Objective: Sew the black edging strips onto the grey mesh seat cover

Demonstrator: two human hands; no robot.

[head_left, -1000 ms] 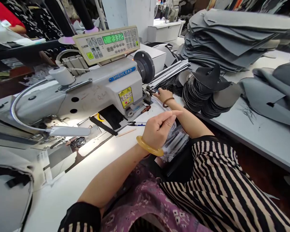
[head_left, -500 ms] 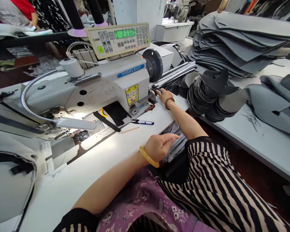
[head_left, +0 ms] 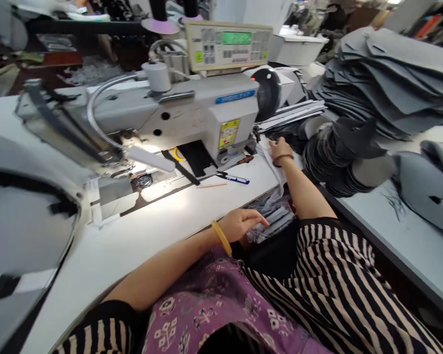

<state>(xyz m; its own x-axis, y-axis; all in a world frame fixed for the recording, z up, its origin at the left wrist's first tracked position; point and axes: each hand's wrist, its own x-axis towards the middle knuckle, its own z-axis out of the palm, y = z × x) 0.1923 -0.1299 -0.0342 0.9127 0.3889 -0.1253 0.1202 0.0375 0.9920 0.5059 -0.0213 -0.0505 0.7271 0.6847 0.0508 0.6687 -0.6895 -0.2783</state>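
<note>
My left hand [head_left: 241,223], with a yellow bangle on the wrist, lies at the table's front edge. Its fingers stretch out flat over a clear plastic bag of dark strips [head_left: 275,216] in my lap. My right hand [head_left: 279,147], with a brown bracelet, reaches far forward to the right end of the grey sewing machine [head_left: 192,115]. It rests on white sheets [head_left: 271,157] beside a fanned stack of dark cut pieces [head_left: 328,152]. Its fingers are small and blurred.
Blue-handled thread snips [head_left: 236,178] and a thin wooden stick [head_left: 212,185] lie on the white table [head_left: 140,236] by the machine. The control panel [head_left: 227,44] sits on top. Tall piles of grey fabric [head_left: 387,83] fill the right side. A grey panel [head_left: 22,231] lies at left.
My left hand has dropped from a raised pinch to lie flat on the plastic bag. My right hand stays by the machine's end. The view has swung to the left.
</note>
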